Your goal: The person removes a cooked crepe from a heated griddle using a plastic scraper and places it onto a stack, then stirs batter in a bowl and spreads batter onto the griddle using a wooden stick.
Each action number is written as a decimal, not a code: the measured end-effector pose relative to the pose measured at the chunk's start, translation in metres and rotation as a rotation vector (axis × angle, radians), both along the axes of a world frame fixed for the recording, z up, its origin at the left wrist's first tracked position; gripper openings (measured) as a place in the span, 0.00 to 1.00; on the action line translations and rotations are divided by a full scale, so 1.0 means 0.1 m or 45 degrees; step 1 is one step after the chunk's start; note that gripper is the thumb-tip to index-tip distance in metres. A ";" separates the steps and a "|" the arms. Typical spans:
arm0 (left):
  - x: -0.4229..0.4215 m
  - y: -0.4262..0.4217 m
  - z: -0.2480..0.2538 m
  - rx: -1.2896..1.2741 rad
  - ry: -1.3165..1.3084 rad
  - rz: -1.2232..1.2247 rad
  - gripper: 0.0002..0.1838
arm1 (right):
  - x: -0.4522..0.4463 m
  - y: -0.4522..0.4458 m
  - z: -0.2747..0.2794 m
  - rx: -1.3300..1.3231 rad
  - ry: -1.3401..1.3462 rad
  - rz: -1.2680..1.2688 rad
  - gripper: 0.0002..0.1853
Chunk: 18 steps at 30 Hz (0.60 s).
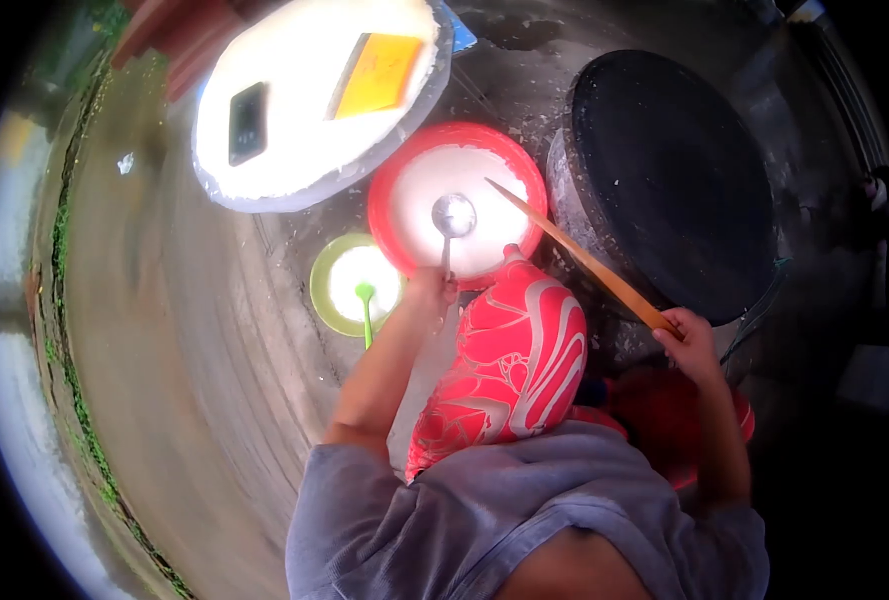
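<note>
My left hand (437, 287) is closed around the handle of a metal ladle (455, 214), whose round head sits in the white liquid (417, 190) of a red basin (379, 212). In my right hand (689, 345) is one end of a long, flat wooden stick (595, 264). Its pointed far end reaches over the basin. Beside the basin, to the left, stands an olive-green bowl (322, 300) with something white in it and a bright green spoon (366, 292). A large black round griddle (670, 180) lies to the right, near my right hand.
At the upper left is a big round white surface (305, 70), with a dark phone-like rectangle (249, 122) and a yellow-orange packet (377, 75) on it. My leg in patterned red cloth (510, 360) is bent close to the basin. Grey floor (185, 330) extends left.
</note>
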<state>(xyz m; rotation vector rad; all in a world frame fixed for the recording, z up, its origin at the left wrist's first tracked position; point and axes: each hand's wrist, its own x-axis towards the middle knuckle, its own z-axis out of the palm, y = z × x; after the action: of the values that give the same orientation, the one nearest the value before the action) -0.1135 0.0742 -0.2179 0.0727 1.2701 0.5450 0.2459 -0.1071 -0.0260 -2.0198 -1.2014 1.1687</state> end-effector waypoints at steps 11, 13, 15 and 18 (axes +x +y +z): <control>-0.10 0.07 0.63 0.830 1.686 -1.743 0.15 | 0.19 -0.14 -0.19 0.189 0.202 -0.166 0.11; -0.09 0.05 0.56 0.846 1.719 -1.554 0.13 | 0.19 -0.15 -0.23 0.270 0.123 -0.112 0.11; -0.10 -0.03 0.18 1.002 1.665 -1.396 0.12 | 0.17 -0.14 -0.23 0.266 0.099 -0.108 0.10; -0.15 -0.05 0.47 1.070 1.513 -1.393 0.13 | 0.21 -0.15 -0.22 0.207 0.060 -0.134 0.10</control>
<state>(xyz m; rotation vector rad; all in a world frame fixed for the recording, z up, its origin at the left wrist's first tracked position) -0.1284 0.0694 -0.1714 1.9027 1.7410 -0.0406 0.2670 -0.1216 -0.0484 -1.8998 -1.1150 1.0281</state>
